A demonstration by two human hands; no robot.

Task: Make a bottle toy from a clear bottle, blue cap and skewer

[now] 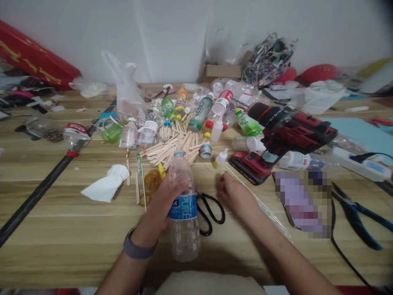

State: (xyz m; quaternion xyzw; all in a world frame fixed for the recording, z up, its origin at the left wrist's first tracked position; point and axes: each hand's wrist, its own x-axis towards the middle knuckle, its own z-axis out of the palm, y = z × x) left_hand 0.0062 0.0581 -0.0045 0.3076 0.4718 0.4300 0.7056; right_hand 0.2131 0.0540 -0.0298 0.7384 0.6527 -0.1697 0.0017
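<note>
My left hand (167, 196) is wrapped around a clear plastic water bottle (184, 239) with a blue label, held upright at the front of the table. The bottle's mouth has a light blue ring. Behind it lie black-handled scissors (221, 207), their blades hidden by the bottle. To the right, my right hand (229, 190) is closed, its fingers curled above the tabletop; a tiny bit of green shows at the fingertips, and what it holds, if anything, I cannot make out. Just beyond it stands a small white glue bottle (220, 159).
Wooden craft sticks (172, 149) lie heaped in the middle, with several plastic bottles behind. A red-and-black cordless drill (282, 131) stands at right, near a blurred phone (302, 200) and pliers (353, 213). Rubber bands (152, 182), a tissue (107, 183) and a black pole (39, 190) are left.
</note>
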